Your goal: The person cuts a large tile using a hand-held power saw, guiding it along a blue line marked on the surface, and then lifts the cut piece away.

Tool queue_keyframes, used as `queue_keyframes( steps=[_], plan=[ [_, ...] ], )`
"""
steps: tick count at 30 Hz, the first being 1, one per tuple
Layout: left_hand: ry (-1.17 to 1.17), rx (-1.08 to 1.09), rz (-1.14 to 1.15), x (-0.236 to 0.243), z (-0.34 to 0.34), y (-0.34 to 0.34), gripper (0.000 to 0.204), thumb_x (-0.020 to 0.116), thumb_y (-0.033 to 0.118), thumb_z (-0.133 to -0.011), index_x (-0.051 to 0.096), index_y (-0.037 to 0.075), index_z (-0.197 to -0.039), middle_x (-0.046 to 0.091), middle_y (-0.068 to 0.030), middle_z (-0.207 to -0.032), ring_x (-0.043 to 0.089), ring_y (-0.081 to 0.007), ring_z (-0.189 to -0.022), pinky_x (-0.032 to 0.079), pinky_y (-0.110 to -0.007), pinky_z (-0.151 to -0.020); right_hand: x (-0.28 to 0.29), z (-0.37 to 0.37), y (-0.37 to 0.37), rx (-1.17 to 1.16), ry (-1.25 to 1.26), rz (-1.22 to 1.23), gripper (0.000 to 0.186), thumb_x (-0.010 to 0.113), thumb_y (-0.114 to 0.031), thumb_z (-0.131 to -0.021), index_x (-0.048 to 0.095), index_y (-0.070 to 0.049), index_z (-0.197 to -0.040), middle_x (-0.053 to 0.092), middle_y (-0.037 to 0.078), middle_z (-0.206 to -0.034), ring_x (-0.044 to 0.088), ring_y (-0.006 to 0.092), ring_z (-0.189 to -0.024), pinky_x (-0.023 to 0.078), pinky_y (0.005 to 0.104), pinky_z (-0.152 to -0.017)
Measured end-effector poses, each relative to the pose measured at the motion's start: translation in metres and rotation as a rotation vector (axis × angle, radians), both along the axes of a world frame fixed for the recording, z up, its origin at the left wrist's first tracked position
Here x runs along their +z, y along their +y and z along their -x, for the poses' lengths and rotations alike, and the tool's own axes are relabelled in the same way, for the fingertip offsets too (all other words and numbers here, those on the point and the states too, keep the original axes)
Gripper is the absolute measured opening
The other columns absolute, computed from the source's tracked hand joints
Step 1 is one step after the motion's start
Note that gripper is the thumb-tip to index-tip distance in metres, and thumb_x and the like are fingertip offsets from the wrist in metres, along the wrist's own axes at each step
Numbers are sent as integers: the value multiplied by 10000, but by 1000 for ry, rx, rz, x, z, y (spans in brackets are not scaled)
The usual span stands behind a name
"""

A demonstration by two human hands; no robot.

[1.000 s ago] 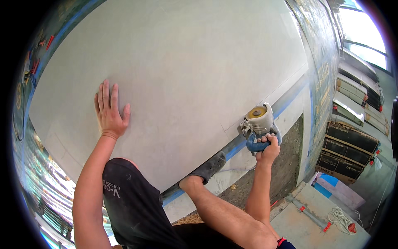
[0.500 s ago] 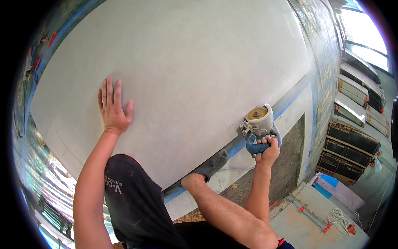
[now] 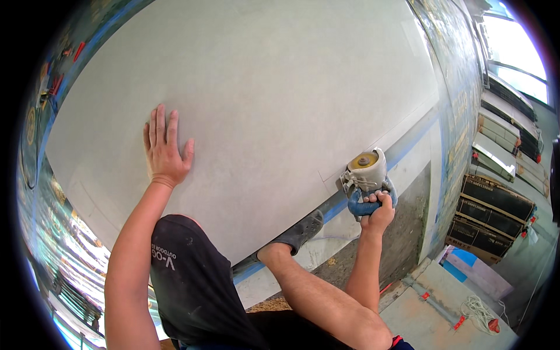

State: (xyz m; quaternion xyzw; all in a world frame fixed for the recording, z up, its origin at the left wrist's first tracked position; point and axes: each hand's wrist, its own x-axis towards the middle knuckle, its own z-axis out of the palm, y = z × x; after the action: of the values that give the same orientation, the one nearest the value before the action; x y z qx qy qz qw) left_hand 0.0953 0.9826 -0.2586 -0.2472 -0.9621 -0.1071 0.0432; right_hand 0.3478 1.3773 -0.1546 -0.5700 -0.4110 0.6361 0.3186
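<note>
A large pale grey slab [image 3: 251,111] lies in front of me and fills most of the view. My left hand [image 3: 165,153] rests flat on its left part, fingers stretched out. On the right, my right hand [image 3: 378,209] is wrapped round the blue handle of a handheld stone-cutting saw [image 3: 367,175]. The saw has a dusty grey guard and a yellowish round blade face, and it sits at the slab's near right edge. Thin pencil lines [image 3: 322,177] mark the slab just left of the saw. Whether the blade touches the slab, I cannot tell.
My dark clog [image 3: 303,232] stands by the slab's near edge, on a strip with blue bands [image 3: 335,210]. Stacked black cartons [image 3: 496,195] stand at the right. A coiled pale cord [image 3: 479,309] lies lower right. Red-handled tools [image 3: 56,84] lie far left.
The view has shifted slightly, so the slab and my left hand appear a little farther right. Both hands keep their places, the right one still on the saw.
</note>
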Motion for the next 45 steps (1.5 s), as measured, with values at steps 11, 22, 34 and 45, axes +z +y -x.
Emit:
queue_keyframes(
  steps=[11,22,34,45],
  plan=[
    [-18,5,-5,8,7,3,675,572,312,-869,346,76,-1460,259,-169,-1557,229,-353,-1443,181,-507,-1163,6,4,-1,8,-19,1,100,497,0,-809,493,-76,-874,509,22,-759,473,148,-632,433,331,-603],
    [-15,6,-29,4,5,3,679,568,319,-875,338,83,-1468,247,-161,-1563,225,-350,-1444,185,-511,-1162,4,2,-5,14,-10,10,103,502,-2,-808,492,-81,-874,524,22,-755,482,142,-631,440,326,-594],
    [-29,15,-19,8,11,6,690,562,333,-881,319,100,-1484,229,-151,-1572,212,-344,-1450,180,-507,-1166,8,3,-5,23,-4,25,100,492,-5,-812,485,-81,-876,518,21,-747,487,141,-635,441,327,-599],
    [-35,23,-7,0,5,5,700,557,358,-881,313,114,-1489,230,-142,-1575,208,-334,-1454,174,-505,-1167,3,-4,-12,26,-14,15,99,504,-10,-808,485,-81,-873,520,22,-749,495,144,-638,445,323,-602]
  ],
)
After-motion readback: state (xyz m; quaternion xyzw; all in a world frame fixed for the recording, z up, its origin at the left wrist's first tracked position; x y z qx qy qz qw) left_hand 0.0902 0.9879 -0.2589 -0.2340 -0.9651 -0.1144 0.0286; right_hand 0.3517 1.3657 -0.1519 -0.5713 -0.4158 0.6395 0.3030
